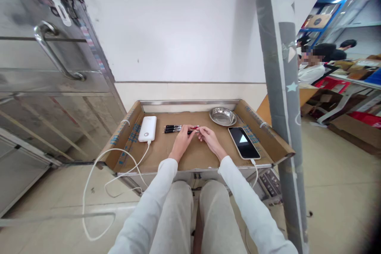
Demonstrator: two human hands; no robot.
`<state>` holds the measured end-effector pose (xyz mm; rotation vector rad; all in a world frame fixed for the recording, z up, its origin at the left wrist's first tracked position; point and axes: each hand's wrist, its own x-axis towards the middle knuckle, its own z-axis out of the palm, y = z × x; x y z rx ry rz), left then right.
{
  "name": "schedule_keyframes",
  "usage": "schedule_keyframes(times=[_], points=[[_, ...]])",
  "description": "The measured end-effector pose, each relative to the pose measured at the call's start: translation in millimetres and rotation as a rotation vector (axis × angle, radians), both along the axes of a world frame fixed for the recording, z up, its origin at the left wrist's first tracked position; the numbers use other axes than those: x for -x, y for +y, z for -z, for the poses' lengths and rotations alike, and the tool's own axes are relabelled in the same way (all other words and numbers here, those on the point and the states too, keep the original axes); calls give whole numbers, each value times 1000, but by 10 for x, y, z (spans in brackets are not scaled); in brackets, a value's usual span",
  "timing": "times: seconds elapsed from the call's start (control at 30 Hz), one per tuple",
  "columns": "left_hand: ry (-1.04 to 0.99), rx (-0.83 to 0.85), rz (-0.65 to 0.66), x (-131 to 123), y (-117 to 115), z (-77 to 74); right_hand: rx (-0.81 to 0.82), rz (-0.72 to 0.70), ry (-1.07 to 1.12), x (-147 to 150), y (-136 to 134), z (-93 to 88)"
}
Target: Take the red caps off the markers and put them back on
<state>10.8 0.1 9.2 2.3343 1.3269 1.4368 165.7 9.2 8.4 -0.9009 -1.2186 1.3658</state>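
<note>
Over the middle of the cardboard-lined tray [196,156], my left hand [183,139] and my right hand [208,138] meet with their fingertips nearly together. Both have their fingers pinched on a dark pen, which lies between them and is partly covered by the fingers. Several black pens [172,129] with light markings lie side by side just left of and behind my left hand. A bit of red shows behind the fingertips. A round metal dish [222,116] sits beyond my right hand, at the back right.
On the left lies a white power bank [147,128] with a cable looping off the tray. A phone [244,143] with a cable rests at the right. A grey wrapped pole [281,87] stands beside the tray; people sit far right.
</note>
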Motion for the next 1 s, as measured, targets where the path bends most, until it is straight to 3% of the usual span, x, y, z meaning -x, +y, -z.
schedule_keyframes(times=[0.13, 0.27, 0.57, 0.73, 0.87, 1.0], points=[[-169, -115, 7, 6, -8, -8, 149, -204, 189, -11, -30, -13], [-223, -149, 14, 9, -22, 7, 171, -242, 239, 3, -43, -1], [-306, -109, -92, 107, -13, -14, 52, -23, 123, -21, 23, 102], [-266, 31, -68, 138, 19, 35, -109, 259, 3, -66, 73, 122], [-59, 161, 38, 127, 42, 67, -206, 329, -128, -83, 63, 119], [213, 146, -19, 103, 77, 28, -316, 249, -350, -34, 31, 106]])
